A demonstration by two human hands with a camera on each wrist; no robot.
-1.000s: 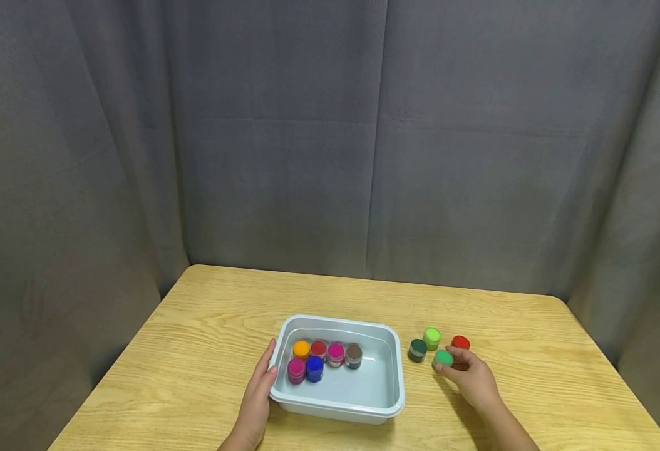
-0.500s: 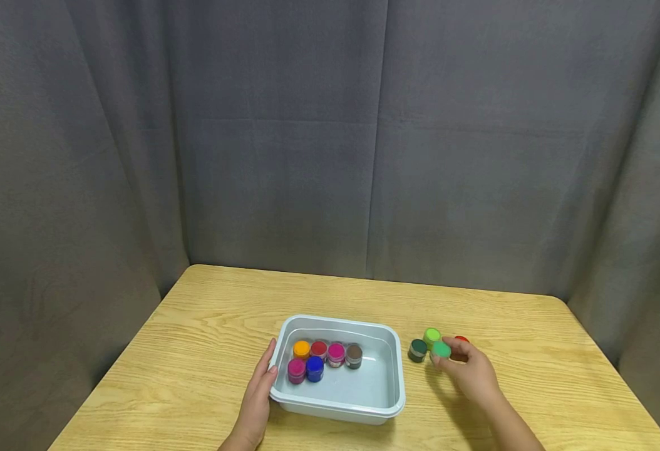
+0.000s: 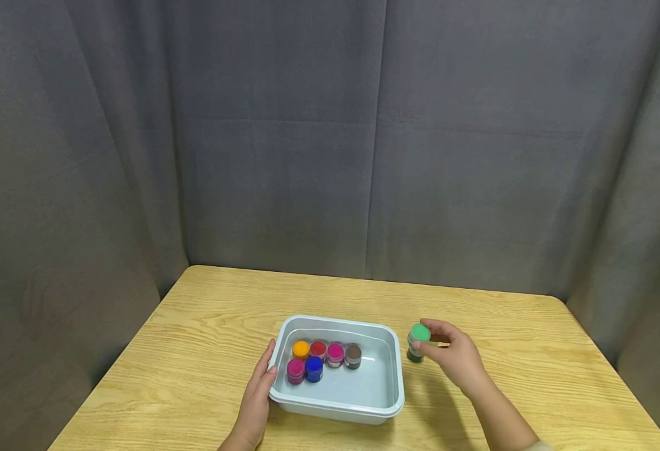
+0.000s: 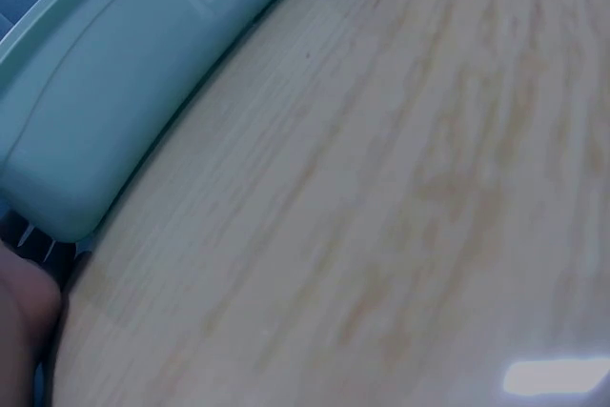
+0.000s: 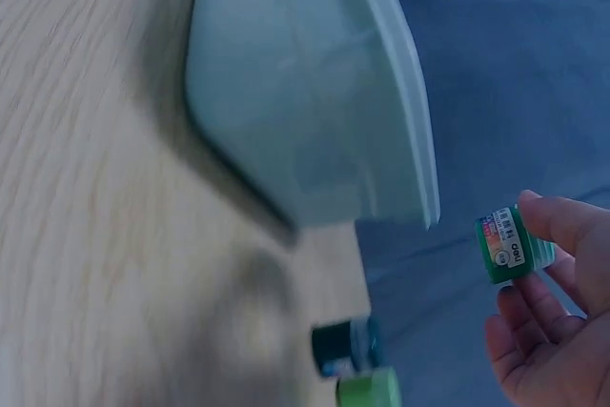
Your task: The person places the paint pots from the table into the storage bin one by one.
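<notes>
Right hand grasping the green paint jar, pinched between thumb and fingers; jar off the table, cap up and close to upright, just right of the light grey-blue plastic tub; in the head view it overlaps the dark green paint jar, but the right wrist view shows the two apart; light green paint jar next to the dark one there, hidden from the head view.

Left hand at the tub's left side, fingers extended, thumb at the rim; it touches the tub rather than clenching it, and looks like a steadying contact.

Inside, six upright jars bunched left and back: orange, dark red, magenta and brown along the back; purple and blue in front of them; bare floor to the right.

On technique, as judged: the step in hand seems a lifted carry; best to hold the jar level, with enough height for its base to pass the tub's near-right rim; if lowered inside, the bare floor offers the easiest landing, fingertips clear of the brown jar; light left-hand pressure should suffice against sliding.
</notes>
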